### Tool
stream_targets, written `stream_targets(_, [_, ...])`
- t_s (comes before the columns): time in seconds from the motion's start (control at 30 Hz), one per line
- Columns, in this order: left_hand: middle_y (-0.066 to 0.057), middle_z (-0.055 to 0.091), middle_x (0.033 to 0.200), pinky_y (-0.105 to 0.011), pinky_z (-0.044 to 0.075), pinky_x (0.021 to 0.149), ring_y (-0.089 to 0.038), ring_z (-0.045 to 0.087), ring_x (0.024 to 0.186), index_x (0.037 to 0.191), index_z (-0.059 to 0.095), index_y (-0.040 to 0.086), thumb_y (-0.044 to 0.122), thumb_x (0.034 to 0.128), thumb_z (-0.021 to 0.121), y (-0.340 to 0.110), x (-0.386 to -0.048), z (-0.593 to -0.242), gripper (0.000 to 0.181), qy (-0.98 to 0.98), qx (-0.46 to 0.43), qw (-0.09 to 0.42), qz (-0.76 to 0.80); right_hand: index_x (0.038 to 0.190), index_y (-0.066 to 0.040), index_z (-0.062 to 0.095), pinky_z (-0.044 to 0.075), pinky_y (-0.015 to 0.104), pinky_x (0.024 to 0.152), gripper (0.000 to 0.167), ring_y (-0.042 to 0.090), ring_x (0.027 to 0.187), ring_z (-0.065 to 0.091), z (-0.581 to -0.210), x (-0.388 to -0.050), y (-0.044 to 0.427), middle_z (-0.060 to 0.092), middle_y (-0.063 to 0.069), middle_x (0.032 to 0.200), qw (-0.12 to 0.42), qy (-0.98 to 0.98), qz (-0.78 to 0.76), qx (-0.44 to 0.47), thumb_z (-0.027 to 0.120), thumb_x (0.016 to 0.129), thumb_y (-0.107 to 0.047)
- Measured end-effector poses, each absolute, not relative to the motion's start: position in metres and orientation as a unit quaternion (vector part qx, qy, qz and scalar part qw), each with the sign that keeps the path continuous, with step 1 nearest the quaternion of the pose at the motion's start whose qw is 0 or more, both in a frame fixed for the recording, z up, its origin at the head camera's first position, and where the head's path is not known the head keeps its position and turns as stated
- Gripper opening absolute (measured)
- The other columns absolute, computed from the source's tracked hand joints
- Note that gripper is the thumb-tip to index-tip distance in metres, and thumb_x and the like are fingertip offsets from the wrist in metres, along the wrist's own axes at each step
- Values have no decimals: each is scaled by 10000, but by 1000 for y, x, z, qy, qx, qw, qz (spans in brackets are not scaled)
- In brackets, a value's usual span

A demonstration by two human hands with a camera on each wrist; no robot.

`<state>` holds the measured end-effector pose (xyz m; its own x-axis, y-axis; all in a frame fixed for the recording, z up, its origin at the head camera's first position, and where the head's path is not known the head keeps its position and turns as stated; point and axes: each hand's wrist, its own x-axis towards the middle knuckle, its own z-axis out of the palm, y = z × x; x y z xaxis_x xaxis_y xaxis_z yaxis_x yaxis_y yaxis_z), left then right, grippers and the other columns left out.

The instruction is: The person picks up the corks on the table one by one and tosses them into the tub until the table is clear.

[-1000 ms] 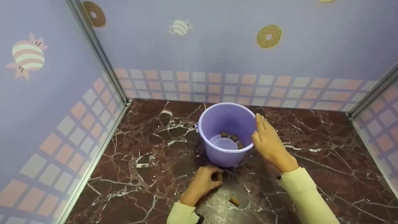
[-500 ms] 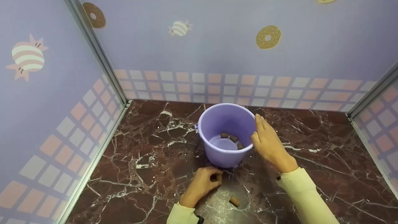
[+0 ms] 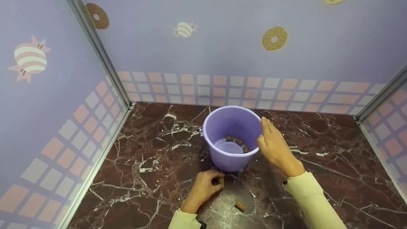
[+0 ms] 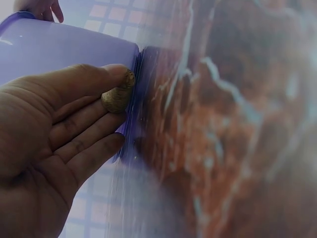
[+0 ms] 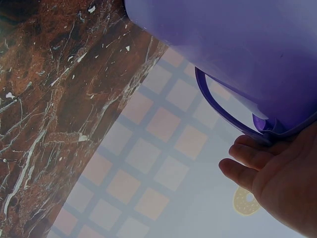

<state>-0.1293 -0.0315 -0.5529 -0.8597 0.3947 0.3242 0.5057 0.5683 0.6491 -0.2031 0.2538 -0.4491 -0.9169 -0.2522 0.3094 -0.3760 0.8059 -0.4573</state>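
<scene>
A purple bucket (image 3: pixel 227 162) stands upright on the marbled tabletop, with several brown corks (image 3: pixel 239 142) lying on its floor. My right hand (image 3: pixel 276 148) rests against the right side of its rim, fingers straight; in the right wrist view the fingers (image 5: pixel 245 161) touch the bucket beside the handle (image 5: pixel 218 106). Just in front of the bucket, my left hand (image 3: pixel 203 187) pinches a cork (image 4: pixel 117 99) between thumb and fingertips, close to the table surface. Another cork (image 3: pixel 240 206) lies on its side on the tabletop, to the right of my left hand.
Purple patterned walls close in the dark red marbled table (image 3: pixel 152 136) at the back (image 3: pixel 222 47), left (image 3: pixel 57 105) and right. Metal frame strips (image 3: pixel 105 57) run up the corners.
My left hand has shifted slightly to the left, with the cork still pinched. The right hand, the bucket and the loose cork stay in place.
</scene>
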Motion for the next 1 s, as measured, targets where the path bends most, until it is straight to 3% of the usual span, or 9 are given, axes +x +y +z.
stream_targets(0.4, [-80,791,1047,-358,608,936,-238,759,991,1059,817,12,-13,763,906,-37,-129,-547,310,-877,-247,93,-402,1589,186,226,194,601,1270,662,513,1546,244,-449,-203,254,264,359,1657,115,-943,267,165,418,1030,-111])
stream_targets(1.0, [-93,782,978,-363,636,823,-267,761,883,1037,801,-32,-63,765,891,-47,-131,-534,288,-850,-248,134,-446,1600,171,217,187,585,1277,665,502,1551,241,-449,-203,254,260,350,1662,115,-943,266,165,416,1036,-119])
